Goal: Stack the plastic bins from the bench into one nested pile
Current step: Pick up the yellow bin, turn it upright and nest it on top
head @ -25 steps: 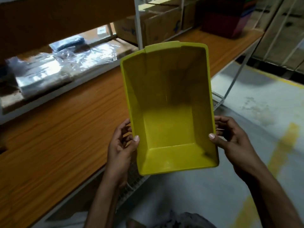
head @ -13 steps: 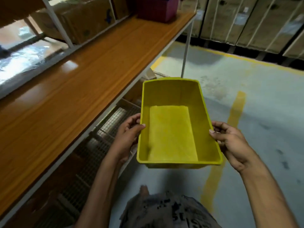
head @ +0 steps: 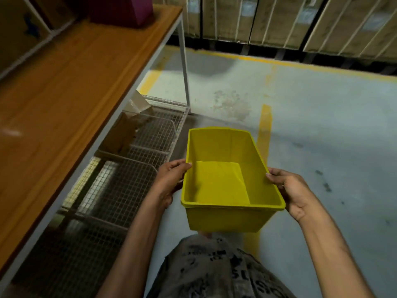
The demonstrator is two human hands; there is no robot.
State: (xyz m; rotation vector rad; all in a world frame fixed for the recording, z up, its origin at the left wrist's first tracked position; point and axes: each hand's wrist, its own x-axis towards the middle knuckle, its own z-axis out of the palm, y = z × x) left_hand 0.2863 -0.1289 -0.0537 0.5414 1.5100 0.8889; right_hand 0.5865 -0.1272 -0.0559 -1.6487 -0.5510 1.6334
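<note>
I hold an empty yellow plastic bin point(head: 223, 181) level in front of me, mouth up, out over the floor to the right of the bench. My left hand point(head: 171, 179) grips its left rim, thumb over the edge. My right hand point(head: 290, 190) grips the right rim the same way. At the far end of the wooden bench point(head: 71, 87) stands a dark red bin point(head: 122, 11), only its lower part in view.
Under the bench runs a wire-mesh shelf point(head: 120, 190) with crumpled cardboard point(head: 131, 123) on it. A metal bench leg point(head: 184, 67) stands at the far corner. Yellow lines point(head: 265, 125) mark the grey floor. Strapped cartons point(head: 279, 20) line the back wall.
The bin has swung from tilted above the bench to level and low over the floor, right of the bench. My view has turned right and down; both hands keep their grip.
</note>
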